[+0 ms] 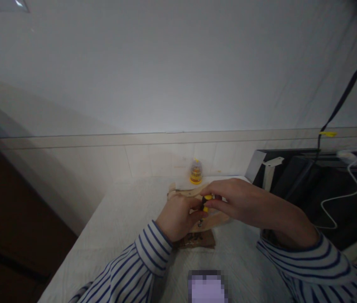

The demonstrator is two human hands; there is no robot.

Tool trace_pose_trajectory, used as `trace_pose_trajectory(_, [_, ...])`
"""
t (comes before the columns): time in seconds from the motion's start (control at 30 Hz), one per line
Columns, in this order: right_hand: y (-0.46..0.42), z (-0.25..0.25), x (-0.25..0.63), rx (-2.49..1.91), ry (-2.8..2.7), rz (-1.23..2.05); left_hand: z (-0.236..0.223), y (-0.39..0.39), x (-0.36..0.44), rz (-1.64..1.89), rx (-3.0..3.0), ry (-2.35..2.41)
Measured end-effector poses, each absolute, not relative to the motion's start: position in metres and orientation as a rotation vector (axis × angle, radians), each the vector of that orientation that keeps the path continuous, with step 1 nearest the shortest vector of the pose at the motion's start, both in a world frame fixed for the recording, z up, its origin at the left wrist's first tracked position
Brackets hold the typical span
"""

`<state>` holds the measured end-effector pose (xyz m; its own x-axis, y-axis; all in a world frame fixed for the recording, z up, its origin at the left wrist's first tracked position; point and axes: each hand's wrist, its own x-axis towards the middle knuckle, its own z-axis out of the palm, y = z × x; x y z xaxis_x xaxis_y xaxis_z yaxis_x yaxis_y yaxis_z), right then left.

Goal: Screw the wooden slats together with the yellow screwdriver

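Observation:
In front of me, my left hand [181,214] and my right hand [228,200] meet over the table. Their fingers are pinched round a small yellow-and-black piece [206,203], perhaps a screwdriver handle; fingers cover much of it. Below them lies a tan bag [214,219] whose brown end [199,239] carries dark printing. Behind the hands, close to the wall, stands a dome-shaped container [196,173] with a yellow base and a clear top. Small contents show inside it, too blurred to name.
A pale cloth [109,227] covers the table, which meets a panelled wall [156,162]. At the near edge is a blurred-out lilac rectangle [208,288]. Dark panels [294,181], a white cable [339,198] and a black strap [345,97] occupy the right side.

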<state>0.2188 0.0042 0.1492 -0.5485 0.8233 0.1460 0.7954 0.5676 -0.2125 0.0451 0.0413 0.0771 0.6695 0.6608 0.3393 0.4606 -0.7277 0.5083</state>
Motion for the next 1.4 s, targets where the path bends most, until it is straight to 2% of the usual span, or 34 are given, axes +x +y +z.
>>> trace_pose_trajectory(0.97, [0.0076,0.1400,0.2220,-1.392,-2.565,-0.033,0.0824,0.0383,0.0457,0.681,2.452,0.914])
trace_pose_trajectory(1.4, [-0.0019,0.1500,0.2174,-1.312,-2.563,0.134,0.0802,0.0391,0.0454,0.730,2.475,0.949])
